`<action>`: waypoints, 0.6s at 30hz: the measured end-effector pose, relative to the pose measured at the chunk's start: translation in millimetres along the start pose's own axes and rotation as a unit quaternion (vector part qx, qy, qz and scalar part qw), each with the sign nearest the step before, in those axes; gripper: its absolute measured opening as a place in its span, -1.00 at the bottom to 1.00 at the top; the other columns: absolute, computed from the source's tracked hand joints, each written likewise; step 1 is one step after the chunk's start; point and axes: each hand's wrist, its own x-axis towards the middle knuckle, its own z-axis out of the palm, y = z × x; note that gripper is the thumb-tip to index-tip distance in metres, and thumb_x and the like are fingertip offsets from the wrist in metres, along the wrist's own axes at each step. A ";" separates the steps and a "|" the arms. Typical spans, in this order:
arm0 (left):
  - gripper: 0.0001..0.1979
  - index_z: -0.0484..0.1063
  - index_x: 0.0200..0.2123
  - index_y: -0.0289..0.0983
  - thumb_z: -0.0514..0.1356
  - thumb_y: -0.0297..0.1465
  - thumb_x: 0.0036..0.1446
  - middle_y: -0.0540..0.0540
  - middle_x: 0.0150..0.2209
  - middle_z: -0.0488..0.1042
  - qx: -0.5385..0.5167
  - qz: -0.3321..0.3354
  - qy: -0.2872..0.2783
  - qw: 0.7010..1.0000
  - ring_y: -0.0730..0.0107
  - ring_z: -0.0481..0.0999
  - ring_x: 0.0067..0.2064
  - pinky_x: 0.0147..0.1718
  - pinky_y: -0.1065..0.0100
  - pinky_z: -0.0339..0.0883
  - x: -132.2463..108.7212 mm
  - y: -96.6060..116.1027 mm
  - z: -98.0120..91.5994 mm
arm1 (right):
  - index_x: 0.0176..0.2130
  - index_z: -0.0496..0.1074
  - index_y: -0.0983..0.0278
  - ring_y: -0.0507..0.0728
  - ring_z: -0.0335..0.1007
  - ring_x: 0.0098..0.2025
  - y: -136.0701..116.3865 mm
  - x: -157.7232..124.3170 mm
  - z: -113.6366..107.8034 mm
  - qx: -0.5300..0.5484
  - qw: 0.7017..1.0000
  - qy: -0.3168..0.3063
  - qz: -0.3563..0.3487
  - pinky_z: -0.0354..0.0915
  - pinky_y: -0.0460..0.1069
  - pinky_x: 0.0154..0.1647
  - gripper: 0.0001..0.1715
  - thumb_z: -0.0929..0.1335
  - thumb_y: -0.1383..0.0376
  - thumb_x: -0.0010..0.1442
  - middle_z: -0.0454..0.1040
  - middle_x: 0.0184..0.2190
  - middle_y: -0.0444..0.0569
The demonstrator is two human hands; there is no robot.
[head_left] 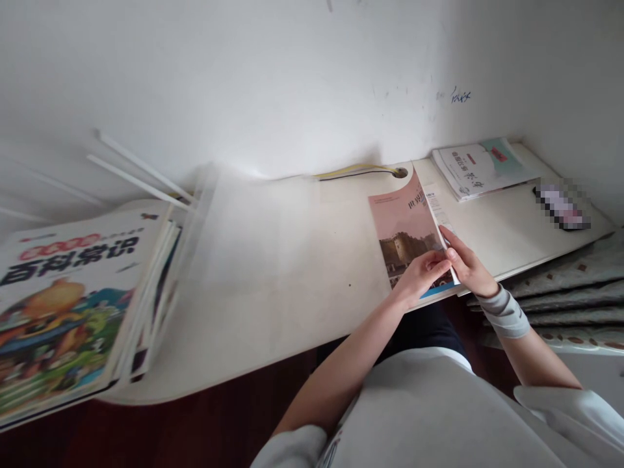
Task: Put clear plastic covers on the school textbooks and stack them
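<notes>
A book (402, 224) with a pinkish cover and a photo of an old stone building is at the front edge of the white desk. My left hand (423, 274) rests over its lower right part, fingers bent together at the right edge. Along that same edge my right hand (465, 265) grips the book, its thumb close to the left fingertips. A grey band (504, 312) wraps my right wrist. White printed pages (441, 214) show beside the cover's right edge.
On the white desk (273, 286) are a stack of booklets (480, 170), a pixelated phone (560, 205) and, at left, large colourful books (73, 299). White rods (141, 172) lean by the wall. A yellow cable (351, 170) runs along the back to a hole. Patterned fabric (560, 292) hangs at right.
</notes>
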 end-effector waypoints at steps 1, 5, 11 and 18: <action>-0.49 0.44 -0.29 -0.34 0.32 -0.03 -0.15 -0.07 -0.36 0.47 0.004 0.001 -0.002 1.000 0.28 0.45 -0.23 -0.11 0.23 0.26 0.4 -0.7 -0.9 | 0.26 0.10 0.21 0.20 -0.01 0.30 -0.1 -0.1 0.1 0.001 1.000 0.001 0.001 -0.05 0.18 0.32 -0.28 0.17 -0.05 0.24 0.15 0.25 0.03; -0.52 0.44 -0.32 -0.34 0.31 -0.04 -0.13 -0.07 -0.38 0.47 0.009 0.001 -0.010 1.000 0.29 0.46 -0.25 -0.14 0.26 0.27 0.8 -2.5 -3.1 | 0.26 0.10 0.19 0.20 -0.01 0.30 -0.4 -0.8 0.0 0.004 1.000 0.005 0.006 -0.06 0.18 0.32 -0.29 0.17 -0.06 0.24 0.16 0.25 0.00; -0.55 0.47 -0.34 -0.33 0.34 -0.07 -0.15 -0.07 -0.39 0.48 -0.016 -0.001 -0.002 1.000 0.33 0.45 -0.28 -0.14 0.27 0.26 -1.5 -1.7 -0.9 | 0.25 0.10 0.19 0.18 0.02 0.29 2.4 -1.8 -0.8 0.016 1.000 0.015 0.000 -0.04 0.17 0.31 -0.34 0.14 -0.03 0.27 0.16 0.25 0.00; -0.56 0.47 -0.42 -0.34 0.35 -0.06 -0.19 -0.06 -0.42 0.46 0.002 0.000 0.016 1.000 0.36 0.42 -0.30 -0.23 0.34 0.24 -2.9 3.1 2.2 | 0.25 0.10 0.18 0.17 0.00 0.29 1.6 -2.8 -1.1 0.017 1.000 0.020 -0.006 -0.05 0.15 0.32 -0.36 0.13 -0.01 0.28 0.15 0.25 -0.02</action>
